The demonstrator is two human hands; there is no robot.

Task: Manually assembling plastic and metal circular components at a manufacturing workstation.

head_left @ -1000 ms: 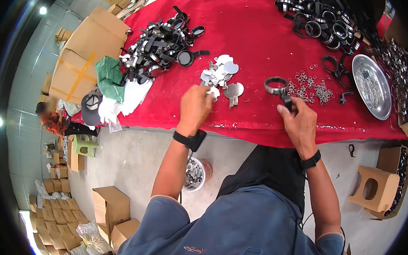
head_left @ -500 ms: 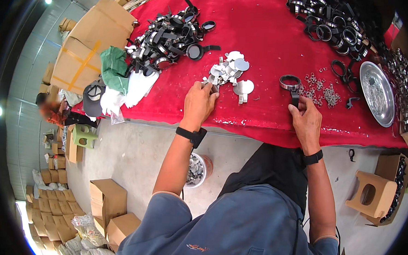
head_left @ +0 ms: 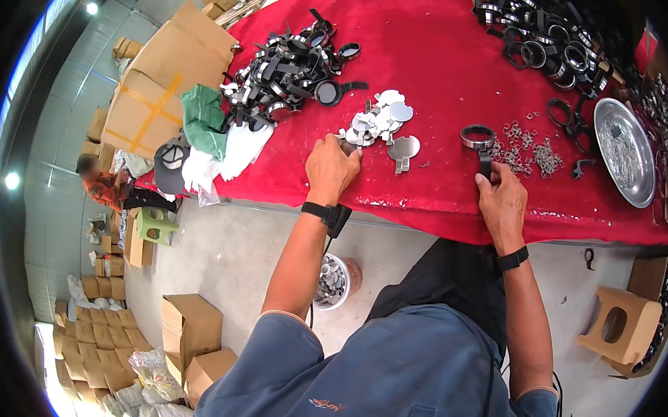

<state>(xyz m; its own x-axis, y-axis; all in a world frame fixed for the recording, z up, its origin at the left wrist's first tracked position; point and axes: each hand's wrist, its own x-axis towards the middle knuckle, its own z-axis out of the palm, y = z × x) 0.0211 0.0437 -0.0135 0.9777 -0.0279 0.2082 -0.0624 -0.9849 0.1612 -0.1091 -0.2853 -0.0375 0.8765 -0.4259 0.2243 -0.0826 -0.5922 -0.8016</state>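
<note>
At the near edge of a pile of thin silver metal discs with tabs [head_left: 376,120], my left hand [head_left: 331,171] has its fingers pinched on one grey metal disc [head_left: 346,146], mostly covered by the fingers. A single tabbed disc [head_left: 404,148] lies just right of the pile. My right hand [head_left: 503,201] grips the black strap-like handle of a round ring clamp [head_left: 477,136], whose silver-and-black ring points away from me. Small metal clips [head_left: 515,146] are scattered just beyond that hand.
Black ring clamps are heaped at the back left [head_left: 280,73] and far right [head_left: 558,43]. A silver oval tray [head_left: 624,152] stands at right. White cloth [head_left: 242,151], a cap [head_left: 171,166] and a carton [head_left: 167,86] lie left. A bucket [head_left: 336,283] stands below. Another person [head_left: 108,185] is far left.
The view has shifted slightly, so the scene sits a little further right and lower. Both hands keep nearly the same places and grips.
</note>
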